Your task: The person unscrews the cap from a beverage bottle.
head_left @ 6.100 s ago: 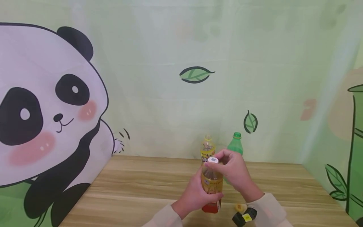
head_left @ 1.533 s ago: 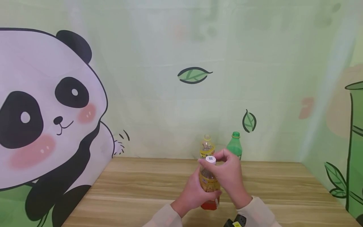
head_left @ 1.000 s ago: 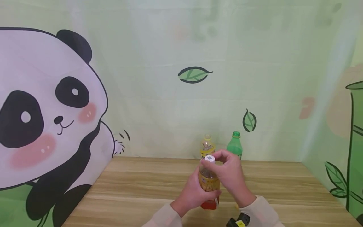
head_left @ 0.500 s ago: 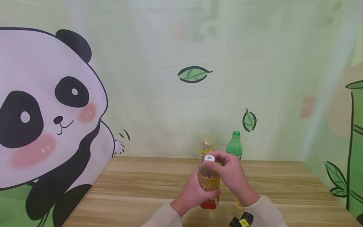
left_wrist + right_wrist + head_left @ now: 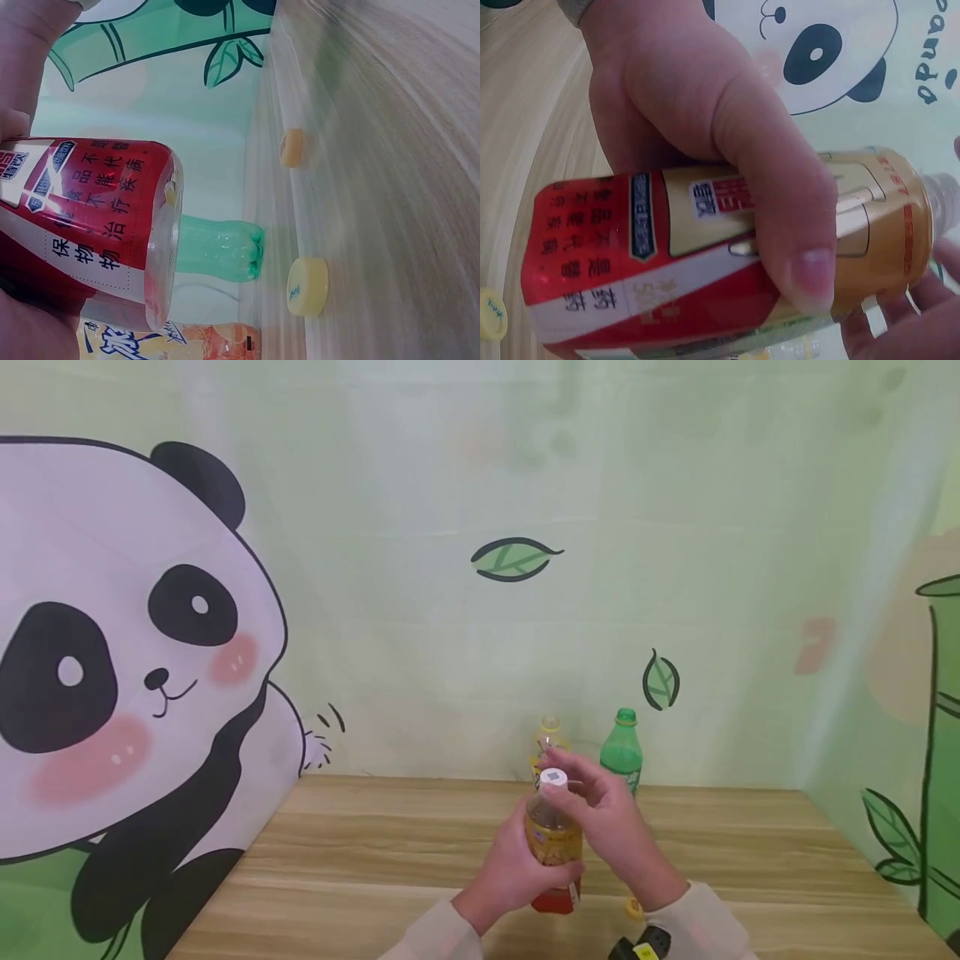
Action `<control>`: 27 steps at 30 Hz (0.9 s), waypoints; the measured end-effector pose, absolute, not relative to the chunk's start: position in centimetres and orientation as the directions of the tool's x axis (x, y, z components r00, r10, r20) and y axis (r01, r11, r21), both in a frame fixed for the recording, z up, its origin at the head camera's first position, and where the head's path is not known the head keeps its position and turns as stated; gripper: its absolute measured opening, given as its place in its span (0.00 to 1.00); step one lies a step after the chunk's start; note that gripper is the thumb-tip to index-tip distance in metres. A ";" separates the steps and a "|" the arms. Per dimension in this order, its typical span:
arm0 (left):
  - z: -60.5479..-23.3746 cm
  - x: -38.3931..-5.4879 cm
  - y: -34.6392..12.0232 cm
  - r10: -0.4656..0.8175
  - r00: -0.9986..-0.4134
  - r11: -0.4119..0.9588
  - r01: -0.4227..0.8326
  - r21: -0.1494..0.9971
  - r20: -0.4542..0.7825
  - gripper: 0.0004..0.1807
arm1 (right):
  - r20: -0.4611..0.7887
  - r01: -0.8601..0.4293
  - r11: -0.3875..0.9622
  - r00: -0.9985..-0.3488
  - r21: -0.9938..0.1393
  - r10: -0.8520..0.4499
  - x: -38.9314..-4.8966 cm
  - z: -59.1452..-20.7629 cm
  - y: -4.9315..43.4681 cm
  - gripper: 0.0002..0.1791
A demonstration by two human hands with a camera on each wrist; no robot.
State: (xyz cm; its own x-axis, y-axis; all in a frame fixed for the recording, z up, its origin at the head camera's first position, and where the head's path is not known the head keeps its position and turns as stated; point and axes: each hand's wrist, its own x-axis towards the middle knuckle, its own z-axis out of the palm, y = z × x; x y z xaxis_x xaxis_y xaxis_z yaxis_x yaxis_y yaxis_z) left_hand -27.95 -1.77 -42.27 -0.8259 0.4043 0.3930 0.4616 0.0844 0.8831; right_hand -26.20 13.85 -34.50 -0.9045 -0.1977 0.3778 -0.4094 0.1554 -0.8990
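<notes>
In the head view my left hand (image 5: 517, 868) grips a drink bottle (image 5: 553, 843) with a gold and red label round its body, held up over the table. A white cap (image 5: 553, 777) with a small square code tops it. My right hand (image 5: 611, 818) is at the cap, its thumb against the near side and its other fingers lifted away behind. The right wrist view shows the left thumb (image 5: 799, 225) lying across the label, and right-hand fingers (image 5: 911, 337) by the bottle's neck. The bottle's red lower end fills the left side of the left wrist view.
Behind the hands stand an uncapped green bottle (image 5: 622, 752) and an uncapped clear bottle with a yellow label (image 5: 550, 731). A yellow cap (image 5: 308, 287) and an orange-looking cap (image 5: 291, 148) lie on the wooden table (image 5: 375, 835). A black device (image 5: 641, 943) is near my right sleeve.
The left hand keeps its grip on the bottle throughout. Earlier the right fingers pinched the white cap, turning at it; now they have spread and lifted from its far side.
</notes>
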 end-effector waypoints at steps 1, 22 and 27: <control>-42.2 -28.0 -1.8 0.403 -0.824 0.076 0.465 0.882 0.399 0.40 | 0.379 -0.407 0.168 -0.908 -0.898 -0.176 -26.2 -34.4 13.7 0.25; -42.4 -28.1 -1.8 0.407 -0.817 0.052 0.467 0.883 0.408 0.44 | 0.384 -0.344 0.250 -0.914 -0.905 0.133 -25.3 -33.8 12.2 0.25; -42.3 -28.0 -1.8 0.401 -0.823 0.059 0.462 0.885 0.402 0.43 | 0.378 -0.345 0.246 -0.920 -0.906 0.105 -25.3 -33.7 12.4 0.23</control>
State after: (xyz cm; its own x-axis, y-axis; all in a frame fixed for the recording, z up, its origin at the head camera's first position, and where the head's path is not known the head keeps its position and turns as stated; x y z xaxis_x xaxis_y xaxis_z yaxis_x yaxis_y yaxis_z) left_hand -27.99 -1.78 -42.28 -0.8230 0.4010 0.4023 0.4616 0.0594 0.8851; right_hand -25.27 12.38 -33.70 -0.9197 0.1050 0.3784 -0.3446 0.2461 -0.9059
